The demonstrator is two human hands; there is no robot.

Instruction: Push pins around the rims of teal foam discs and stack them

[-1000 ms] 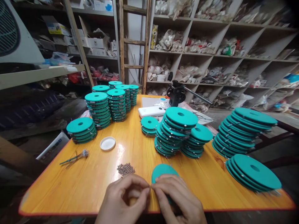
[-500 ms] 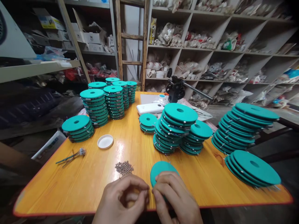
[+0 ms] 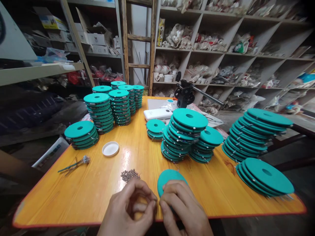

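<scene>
At the table's front edge, my left hand [image 3: 134, 208] is closed in a pinch, thumb against fingertips; whatever lies between them is too small to make out. Close beside it, my right hand [image 3: 183, 208] is also pinched, its fingertips nearly meeting the left ones, and anything held there is hidden. A green disc [image 3: 169, 177] lies flat on the table, partly covered by my right hand. Just beyond my left hand is a small pile of dark metallic beads [image 3: 129, 174]. A shallow white lid [image 3: 110, 149] sits farther back to the left.
Stacks of green discs stand at the back left [image 3: 97, 98], the centre [image 3: 189, 118] and the right [image 3: 268, 117] of the wooden table [image 3: 61, 200]. A thin-stemmed bundle [image 3: 75, 164] lies left. Behind are a white case [image 3: 157, 114] and a black clamp [image 3: 185, 93].
My left hand's knuckles have risen slightly, covering the near edge of the bead pile. My right hand has barely moved, and the view has shifted a little.
</scene>
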